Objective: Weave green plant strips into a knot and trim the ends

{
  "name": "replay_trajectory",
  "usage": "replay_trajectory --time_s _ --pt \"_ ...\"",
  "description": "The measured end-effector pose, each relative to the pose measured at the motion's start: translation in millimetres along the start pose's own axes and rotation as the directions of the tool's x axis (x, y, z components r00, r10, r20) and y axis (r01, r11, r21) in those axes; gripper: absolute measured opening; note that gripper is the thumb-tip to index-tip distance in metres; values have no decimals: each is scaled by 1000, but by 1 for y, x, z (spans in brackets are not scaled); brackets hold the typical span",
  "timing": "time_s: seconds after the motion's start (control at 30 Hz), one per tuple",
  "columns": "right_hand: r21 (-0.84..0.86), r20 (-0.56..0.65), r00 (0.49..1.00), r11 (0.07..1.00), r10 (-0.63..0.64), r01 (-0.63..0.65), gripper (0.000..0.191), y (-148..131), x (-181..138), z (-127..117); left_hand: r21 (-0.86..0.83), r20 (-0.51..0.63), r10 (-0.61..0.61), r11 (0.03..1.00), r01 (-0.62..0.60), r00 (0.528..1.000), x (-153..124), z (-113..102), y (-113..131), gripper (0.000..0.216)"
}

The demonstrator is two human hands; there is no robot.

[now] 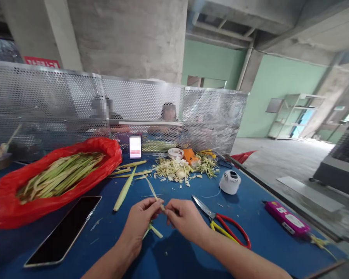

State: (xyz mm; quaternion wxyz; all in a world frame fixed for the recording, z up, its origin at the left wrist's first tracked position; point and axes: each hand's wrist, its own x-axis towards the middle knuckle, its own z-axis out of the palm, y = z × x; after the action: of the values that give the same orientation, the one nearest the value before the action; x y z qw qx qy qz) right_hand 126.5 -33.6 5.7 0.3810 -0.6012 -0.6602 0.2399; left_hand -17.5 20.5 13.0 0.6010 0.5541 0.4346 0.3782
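Note:
My left hand (pixel 142 219) pinches a pale green leaf strip (pixel 151 188), which sticks up and away from me over the table. Close beside it, my right hand (pixel 184 217) is closed at the strip's near end, its fingertips almost touching those of the left. Short green leaf pieces (pixel 155 231) poke out under my left hand. Just right of my right hand lie scissors (pixel 213 217) with red and yellow handles, blades apart. A whole pale green husk (pixel 125 190) rests to the left of the strip.
A red plastic bag (pixel 104 145) full of long leaves stands left, behind a dark phone (pixel 65 228). Trimmed scraps (pixel 174 170), a white thread spool (pixel 229 182) and a purple pack (pixel 287 219) lie on the blue table. Two people sit behind a perforated metal screen (pixel 139 97).

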Motion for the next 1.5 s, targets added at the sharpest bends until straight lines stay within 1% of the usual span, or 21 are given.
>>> replay_trajectory --time_s 0.13,0.27,0.43,0.53,0.67,0.73,0.8,0.87,0.9,0.93,0.97,1.0,1.03,1.07,1.17,1.27,1.37,1.4,1.5 --pt "64 46 998 997 45 -48 14 11 -4 6 -12 -44 43 999 -44 998 1 -3 -3 32" --pt "115 86 995 991 54 -63 14 13 -5 7 26 -96 86 996 -84 992 5 -8 -4 35" --pt "109 122 990 991 68 -82 12 15 -6 6 -3 -164 45 999 -46 985 8 -13 -3 37" --pt "102 139 987 990 83 -97 13 17 -7 6 -16 -169 29 999 -33 985 8 -14 -2 36" --pt "136 175 980 983 98 -122 13 15 -12 8 -53 -186 16 998 -27 982 9 -16 -4 35" --pt "151 195 973 976 124 -154 13 14 -14 8 -84 -224 8 996 -28 974 10 -16 -5 38" --pt "143 202 968 973 150 -181 14 13 -14 2 -113 -291 -5 993 -29 957 12 -17 -5 45" --pt "63 172 973 984 151 -164 17 13 -10 -11 -138 -360 -25 990 -26 933 14 -18 -5 52" --pt "-43 125 984 992 125 -120 18 15 -7 -20 -148 -384 -39 989 -20 923 14 -19 -5 53" --pt "-186 70 994 980 87 -73 18 17 -2 -30 -158 -396 -54 987 -10 917 14 -18 -5 54" --pt "-340 36 998 940 50 -34 20 20 4 -40 -167 -395 -72 986 5 916 14 -18 -4 53" --pt "-489 22 999 872 26 -12 21 24 10 -49 -176 -383 -90 984 23 920 13 -17 -4 52" --pt "-614 22 1000 789 16 1 23 29 17 -58 -182 -364 -106 982 41 925 12 -17 -3 50" --pt "-708 44 998 707 37 5 25 34 25 -65 -185 -344 -120 981 57 931 11 -16 -3 49" --pt "-761 47 995 648 91 -24 24 52 48 -75 -174 -270 -147 979 101 951 7 -13 -3 43" --pt "-790 -42 986 599 161 -131 26 69 74 -77 -154 -215 -166 979 135 962 5 -11 -4 40" --pt "-797 -118 958 550 261 -248 29 83 99 -75 -140 -182 -185 977 161 966 5 -10 -5 39" --pt "-798 -128 948 538 291 -273 30 86 106 -74 -133 -174 -187 977 165 967 4 -11 -5 40" --pt "-799 -135 924 512 358 -315 25 94 122 -70 -113 -155 -185 979 169 971 5 -11 -4 41"
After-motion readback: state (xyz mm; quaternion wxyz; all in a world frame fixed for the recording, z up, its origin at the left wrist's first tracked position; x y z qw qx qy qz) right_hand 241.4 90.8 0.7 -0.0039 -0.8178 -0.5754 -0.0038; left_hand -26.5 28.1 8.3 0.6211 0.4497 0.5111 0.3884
